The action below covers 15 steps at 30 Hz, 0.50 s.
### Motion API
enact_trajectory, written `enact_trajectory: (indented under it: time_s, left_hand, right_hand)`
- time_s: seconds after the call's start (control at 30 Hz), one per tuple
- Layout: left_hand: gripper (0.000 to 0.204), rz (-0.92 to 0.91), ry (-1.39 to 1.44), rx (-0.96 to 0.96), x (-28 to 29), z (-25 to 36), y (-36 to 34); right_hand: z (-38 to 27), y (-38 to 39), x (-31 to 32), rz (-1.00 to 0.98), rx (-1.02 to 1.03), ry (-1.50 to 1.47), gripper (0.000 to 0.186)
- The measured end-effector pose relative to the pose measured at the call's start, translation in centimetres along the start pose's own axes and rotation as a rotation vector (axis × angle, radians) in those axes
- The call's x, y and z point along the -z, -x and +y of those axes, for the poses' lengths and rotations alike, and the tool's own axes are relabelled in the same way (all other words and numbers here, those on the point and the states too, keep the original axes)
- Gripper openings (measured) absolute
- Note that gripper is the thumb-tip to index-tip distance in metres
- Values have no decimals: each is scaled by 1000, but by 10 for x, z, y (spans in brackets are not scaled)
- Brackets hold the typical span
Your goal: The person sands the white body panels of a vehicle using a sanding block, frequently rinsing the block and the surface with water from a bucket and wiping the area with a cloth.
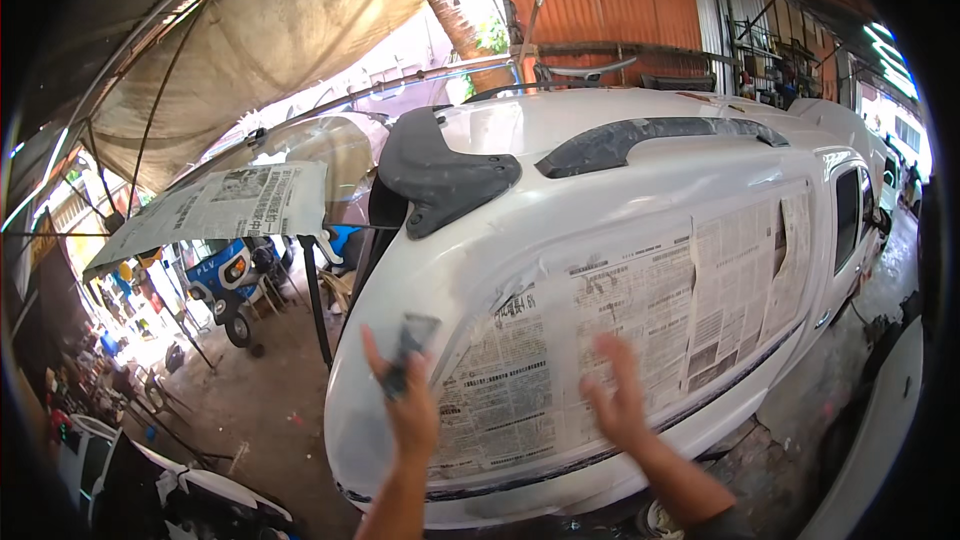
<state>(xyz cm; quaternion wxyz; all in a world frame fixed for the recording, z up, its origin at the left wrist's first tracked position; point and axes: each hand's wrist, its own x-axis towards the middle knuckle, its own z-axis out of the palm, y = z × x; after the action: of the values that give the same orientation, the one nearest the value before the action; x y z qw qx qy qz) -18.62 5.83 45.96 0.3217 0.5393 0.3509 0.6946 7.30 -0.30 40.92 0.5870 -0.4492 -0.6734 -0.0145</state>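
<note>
My left hand (408, 408) holds a small dark grey sheet (417, 333), possibly sandpaper; motion blurs it. One finger sticks out to the side. This hand is by the rear corner of a white vehicle (362, 380). To the right, my right hand (618, 402) is raised with its fingers apart and nothing in it, in front of the newspaper (640, 315) that masks the vehicle's side windows. Greyish smudged patches mark the body around the nearest window. Whether either hand touches the vehicle, I cannot tell.
A black roof rail (655, 138) and a black rear spoiler (440, 165) sit on the vehicle. At left, newspaper (235, 202) covers a raised panel, with a blue three-wheeler (222, 275) beyond. Loose car parts (180, 490) lie lower left; a pale curved panel (880, 440) stands right.
</note>
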Motion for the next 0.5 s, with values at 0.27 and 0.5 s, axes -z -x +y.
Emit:
enact_trajectory:
  time_s: [0.27,0.5]
  left_hand:
    - [83,-305,-1358,-761,-31,-1,-91]
    - [71,-444,-1292,-870,-24,-15,-79]
  right_hand:
    - [70,-218,61,381,213,315,43]
    - [98,-262,28,297,245,163,45]
